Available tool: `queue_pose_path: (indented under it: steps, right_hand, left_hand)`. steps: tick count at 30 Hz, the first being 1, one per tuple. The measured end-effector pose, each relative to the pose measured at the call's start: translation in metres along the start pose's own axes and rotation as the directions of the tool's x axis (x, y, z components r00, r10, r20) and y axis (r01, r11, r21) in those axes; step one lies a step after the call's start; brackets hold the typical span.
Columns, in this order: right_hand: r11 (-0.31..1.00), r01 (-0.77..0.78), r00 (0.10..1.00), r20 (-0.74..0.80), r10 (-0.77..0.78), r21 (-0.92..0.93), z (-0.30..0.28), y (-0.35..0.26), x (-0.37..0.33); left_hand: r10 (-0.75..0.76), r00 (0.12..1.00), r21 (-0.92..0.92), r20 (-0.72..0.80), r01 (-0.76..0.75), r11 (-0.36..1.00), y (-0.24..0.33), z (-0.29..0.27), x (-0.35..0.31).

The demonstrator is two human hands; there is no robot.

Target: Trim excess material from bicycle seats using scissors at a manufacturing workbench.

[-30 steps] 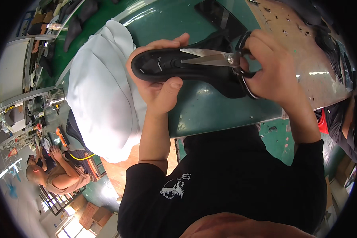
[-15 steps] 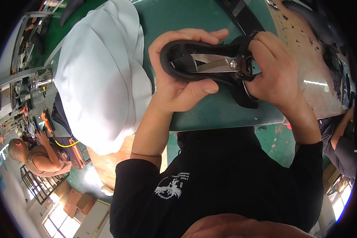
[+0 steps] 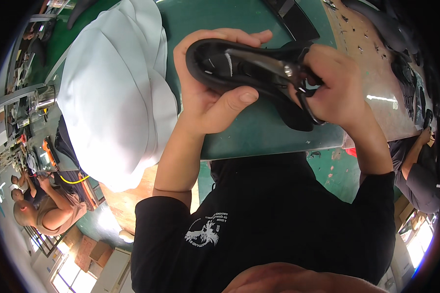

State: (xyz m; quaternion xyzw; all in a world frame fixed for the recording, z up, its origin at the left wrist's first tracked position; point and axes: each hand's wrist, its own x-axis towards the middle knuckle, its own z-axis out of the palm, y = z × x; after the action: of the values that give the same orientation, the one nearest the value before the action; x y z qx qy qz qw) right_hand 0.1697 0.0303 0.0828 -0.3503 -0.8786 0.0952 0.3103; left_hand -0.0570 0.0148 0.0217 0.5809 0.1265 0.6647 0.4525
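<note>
Over the green table, my left hand is wrapped round the narrow nose of a black bicycle saddle. Its hollow underside faces up, and the wide end lies toward my right hand. My right hand grips the handles of a pair of scissors, fingers in the loops. The scissor blades reach into the hollow of the saddle and are smeared by motion, so what they touch is hard to make out.
A stack of pale, smooth curved sheets stands left on the green table. Beyond my hands lies a dark flat strip. Dark scraps dot the brown surface at right. Other people work at left and far right.
The saddle, scissors and both hands have shifted slightly left in the picture. The scissor blades, sharp and separate before, are now blurred and look closer together. The person at left has moved.
</note>
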Motion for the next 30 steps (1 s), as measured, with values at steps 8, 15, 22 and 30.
queue_pose_path:
  steps: [8, 15, 22, 30]
  right_hand:
    - [0.985, 0.003, 0.999, -0.036, -0.009, -0.175, -0.005, -0.010, 0.000]
    - [0.988, 0.015, 0.999, -0.043, -0.022, -0.157, -0.002, -0.015, 0.008]
    - [0.987, 0.054, 0.998, -0.010, -0.056, -0.153, -0.002, -0.017, 0.005]
    - [0.998, -0.020, 0.994, 0.112, 0.012, 0.065, -0.003, -0.009, -0.004]
  left_hand:
    - [-0.014, 0.999, -0.003, -0.031, 0.014, 1.000, 0.000, 0.006, -0.001]
    - [0.000, 0.999, 0.040, -0.038, 0.002, 0.999, -0.001, 0.007, -0.002]
    - [-0.031, 0.997, 0.031, -0.073, 0.033, 0.999, 0.002, 0.003, -0.005]
    - [-0.059, 0.998, -0.018, -0.036, 0.059, 0.998, 0.006, 0.005, -0.003]
